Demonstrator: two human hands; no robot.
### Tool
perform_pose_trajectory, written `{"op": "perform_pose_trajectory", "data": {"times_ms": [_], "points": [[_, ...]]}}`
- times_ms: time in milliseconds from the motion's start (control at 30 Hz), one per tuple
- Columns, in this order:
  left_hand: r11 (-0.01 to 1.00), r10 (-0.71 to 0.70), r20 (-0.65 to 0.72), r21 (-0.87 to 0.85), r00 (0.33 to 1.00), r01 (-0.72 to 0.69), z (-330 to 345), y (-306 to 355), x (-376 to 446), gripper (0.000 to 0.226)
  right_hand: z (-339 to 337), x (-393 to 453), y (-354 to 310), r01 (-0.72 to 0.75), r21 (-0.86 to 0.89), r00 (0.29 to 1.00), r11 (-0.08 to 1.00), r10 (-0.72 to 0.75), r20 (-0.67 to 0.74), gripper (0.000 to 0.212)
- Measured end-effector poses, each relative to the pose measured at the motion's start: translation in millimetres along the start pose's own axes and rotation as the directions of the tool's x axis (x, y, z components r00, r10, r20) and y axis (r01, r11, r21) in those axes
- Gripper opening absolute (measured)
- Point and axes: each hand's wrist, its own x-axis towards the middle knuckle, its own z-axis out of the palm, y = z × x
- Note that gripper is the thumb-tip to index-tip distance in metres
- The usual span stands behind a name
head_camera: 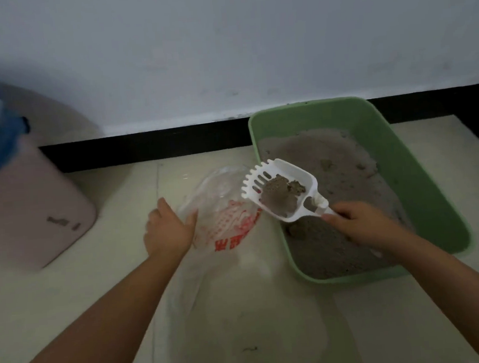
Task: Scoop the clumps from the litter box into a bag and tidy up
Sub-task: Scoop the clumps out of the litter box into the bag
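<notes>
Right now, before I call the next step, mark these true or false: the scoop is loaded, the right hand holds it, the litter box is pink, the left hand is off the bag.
1. The scoop carries clumps. True.
2. The right hand grips its handle. True.
3. The litter box is pink. False: it is green; the pink thing is the bin to the left.
4. The left hand is clear of the bag. False: it holds the bag's edge.
</notes>
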Motion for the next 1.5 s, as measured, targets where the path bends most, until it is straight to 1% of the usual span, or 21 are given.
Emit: {"op": "perform_pose_trajectory", "data": {"times_ms": [33, 67, 100, 200, 267, 367, 433, 533, 633, 700, 733, 767, 833, 900, 967, 1033, 1067, 1167, 1300, 1367, 1500], "points": [[0.997, -0.047, 0.122, -0.053, 0.991, 0.054, 2, -7, 1, 0.069, 5, 3, -11, 0.013, -0.035, 0.999, 0.999, -0.011, 0.033, 0.033], [0.995, -0.048, 0.199, -0.076, 0.979, 0.064, 4, -11, 0, 0.066, 10, 7, -23, 0.024, -0.091, 0.998, 0.996, -0.019, 0.057, 0.033], [0.995, -0.040, 0.212, -0.084, 0.976, 0.059, 5, -14, 0, 0.058, 15, 11, -32, 0.030, -0.164, 0.997, 0.986, -0.019, 0.069, 0.033], [0.992, -0.002, 0.139, -0.124, 0.990, 0.020, 7, -16, -1, 0.031, 31, 21, -62, 0.020, -0.404, 0.999, 0.914, -0.006, 0.038, 0.031], [0.986, 0.040, 0.112, -0.164, 0.993, -0.022, 6, -12, -1, 0.031, 41, 21, -84, 0.024, -0.575, 1.000, 0.818, -0.011, 0.025, 0.019], [0.986, 0.077, 0.105, -0.154, 0.991, -0.061, 6, -6, -3, 0.029, 59, 17, -101, 0.087, -0.742, 0.992, 0.664, -0.129, 0.001, 0.023], [0.990, 0.077, 0.099, -0.126, 0.992, -0.064, 7, -6, -3, 0.030, 65, 15, -102, 0.084, -0.770, 0.983, 0.632, -0.178, -0.038, 0.023], [0.995, 0.066, 0.101, -0.077, 0.993, -0.058, 7, -7, -2, 0.036, 54, 12, -96, 0.071, -0.739, 0.968, 0.670, -0.224, -0.110, 0.027], [0.999, 0.045, 0.038, -0.031, 0.998, -0.043, 2, -3, -5, 0.032, 32, 9, -79, 0.052, -0.594, 0.956, 0.803, -0.211, -0.202, 0.030], [0.994, 0.102, -0.074, 0.045, 0.992, -0.099, -3, 3, -11, 0.037, 14, 6, -60, 0.009, -0.440, 0.948, 0.898, -0.147, -0.281, 0.029], [0.981, 0.192, -0.155, 0.070, 0.969, -0.183, -4, 5, -13, 0.041, 4, 6, -49, -0.008, -0.395, 0.938, 0.919, -0.130, -0.322, 0.024], [0.945, 0.327, -0.231, 0.076, 0.917, -0.318, -3, 9, -15, 0.040, -7, 4, -37, -0.037, -0.374, 0.926, 0.927, -0.109, -0.362, 0.019], [0.792, 0.598, -0.325, 0.096, 0.733, -0.603, 4, 19, -20, 0.034, -30, 0, -13, -0.108, -0.347, 0.919, 0.932, -0.039, -0.391, 0.022], [0.590, 0.780, -0.312, 0.075, 0.543, -0.804, 14, 34, -28, 0.036, -50, -8, 9, -0.202, -0.392, 0.938, 0.897, 0.061, -0.343, 0.028], [0.401, 0.887, -0.265, 0.034, 0.379, -0.915, 24, 53, -42, 0.033, -62, -18, 26, -0.271, -0.480, 0.951, 0.835, 0.155, -0.267, 0.036], [0.276, 0.937, -0.229, 0.028, 0.263, -0.961, 39, 66, -56, 0.028, -66, -24, 38, -0.264, -0.567, 0.964, 0.780, 0.207, -0.165, 0.045], [0.235, 0.950, -0.217, 0.031, 0.223, -0.972, 47, 69, -60, 0.025, -64, -26, 44, -0.248, -0.609, 0.967, 0.754, 0.225, -0.115, 0.045], [0.145, 0.971, -0.196, 0.045, 0.134, -0.988, 68, 73, -66, 0.023, -52, -21, 61, -0.207, -0.617, 0.971, 0.759, 0.238, -0.033, 0.044], [0.091, 0.983, -0.168, 0.064, 0.079, -0.994, 76, 81, -65, 0.016, -36, -5, 73, -0.149, -0.528, 0.979, 0.836, 0.198, 0.037, 0.045], [0.071, 0.986, -0.155, 0.039, 0.064, -0.997, 78, 84, -64, 0.012, -28, 0, 77, -0.110, -0.488, 0.985, 0.866, 0.161, 0.065, 0.044], [0.070, 0.983, -0.172, 0.003, 0.068, -0.998, 81, 86, -64, 0.010, -12, 11, 79, -0.066, -0.414, 0.989, 0.908, 0.114, 0.092, 0.040]]}}
